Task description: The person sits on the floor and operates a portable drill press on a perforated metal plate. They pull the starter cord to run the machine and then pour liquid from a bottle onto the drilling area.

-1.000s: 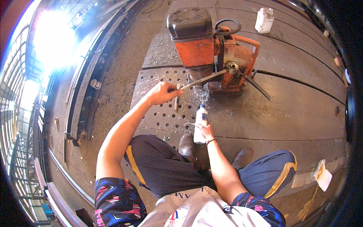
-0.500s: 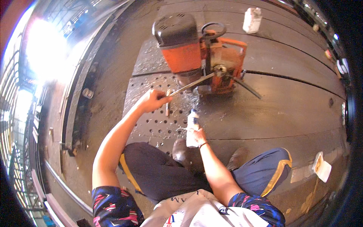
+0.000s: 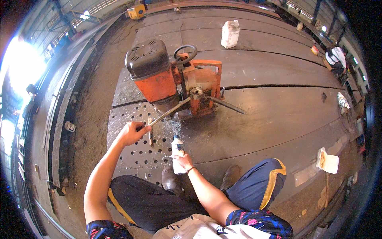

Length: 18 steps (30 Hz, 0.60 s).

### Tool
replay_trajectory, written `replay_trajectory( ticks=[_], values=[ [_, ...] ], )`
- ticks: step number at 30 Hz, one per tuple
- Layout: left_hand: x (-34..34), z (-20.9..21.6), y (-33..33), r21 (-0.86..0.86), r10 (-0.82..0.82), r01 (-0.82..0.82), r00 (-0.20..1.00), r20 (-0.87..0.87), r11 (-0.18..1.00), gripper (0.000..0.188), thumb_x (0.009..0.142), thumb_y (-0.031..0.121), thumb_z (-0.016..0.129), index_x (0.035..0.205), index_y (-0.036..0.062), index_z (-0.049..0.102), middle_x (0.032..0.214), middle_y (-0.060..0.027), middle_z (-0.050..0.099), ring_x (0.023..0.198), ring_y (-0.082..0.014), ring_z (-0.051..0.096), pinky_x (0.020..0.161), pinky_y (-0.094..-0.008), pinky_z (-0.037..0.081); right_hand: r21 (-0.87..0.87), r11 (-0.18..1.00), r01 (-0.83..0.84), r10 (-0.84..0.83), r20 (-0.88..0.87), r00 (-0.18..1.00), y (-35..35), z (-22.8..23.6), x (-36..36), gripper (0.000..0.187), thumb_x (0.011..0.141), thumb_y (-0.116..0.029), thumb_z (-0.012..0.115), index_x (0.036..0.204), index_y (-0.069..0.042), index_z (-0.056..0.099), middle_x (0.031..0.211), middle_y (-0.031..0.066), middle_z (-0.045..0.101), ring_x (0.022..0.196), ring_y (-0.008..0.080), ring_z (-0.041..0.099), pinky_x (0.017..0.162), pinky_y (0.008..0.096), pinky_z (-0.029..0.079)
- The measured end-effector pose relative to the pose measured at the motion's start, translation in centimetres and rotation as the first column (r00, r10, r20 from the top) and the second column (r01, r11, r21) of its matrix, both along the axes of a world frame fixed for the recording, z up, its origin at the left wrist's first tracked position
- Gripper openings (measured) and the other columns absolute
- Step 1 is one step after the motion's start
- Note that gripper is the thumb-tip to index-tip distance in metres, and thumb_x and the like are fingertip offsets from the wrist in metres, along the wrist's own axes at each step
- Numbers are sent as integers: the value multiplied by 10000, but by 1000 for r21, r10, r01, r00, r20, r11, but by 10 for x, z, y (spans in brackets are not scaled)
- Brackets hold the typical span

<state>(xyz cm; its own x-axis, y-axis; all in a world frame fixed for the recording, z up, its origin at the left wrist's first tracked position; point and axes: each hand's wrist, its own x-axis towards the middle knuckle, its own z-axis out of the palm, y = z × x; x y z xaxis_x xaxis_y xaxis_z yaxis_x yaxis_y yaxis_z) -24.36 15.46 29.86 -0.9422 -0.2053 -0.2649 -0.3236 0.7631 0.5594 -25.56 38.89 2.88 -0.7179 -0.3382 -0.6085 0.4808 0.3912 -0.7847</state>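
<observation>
An orange magnetic drill with a black motor cover stands upright on a large steel plate. My left hand is closed around the outer end of one of its feed levers. In my right hand is a white squeeze bottle with a dark top, tilted slightly and with its tip toward the base of the drill. Metal shavings lie between bottle and drill. Just under my left hand, a short thin stick-like tool rests among rows of drilled holes. The cutter is hidden behind the lever and motor.
Farther back stands a white jerry can. A cut-open white container lies at the right, near a person beyond it. A second feed lever sticks out rightward. My boots are close below the bottle. A white tub sits at left.
The whole view has shifted, so drill and hands sit lower and farther left in the picture. Both hands keep their holds on lever and bottle. Whether the lever turned, I cannot tell.
</observation>
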Motion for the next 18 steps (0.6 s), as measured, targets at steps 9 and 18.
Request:
replay_trajectory(
  ticks=[9, 18],
  values=[
    [-13, 8, 12, -22, -42, 41, 999, -34, 999, 559, 936, 519, 605, 727, 4, 662, 559, -46, 585, 516, -138, 582, 524, -343, 470, -133, 987, 90, -96, -38, 995, 2, -51, -9, 437, 693, -352, 867, 913, -4, 721, 848, 100, 738, 736, 184, 716, 665, 339, 567],
    [-2, -3, 1, -35, -1, -2, 997, -80, 999, 568, 939, 535, 592, 748, 3, 656, 556, -46, 568, 492, -142, 561, 503, -349, 461, -138, 988, 62, -56, 49, 997, 3, 3, 0, 432, 691, -329, 859, 947, -9, 722, 865, 91, 737, 730, 182, 711, 673, 343, 568]
  ],
)
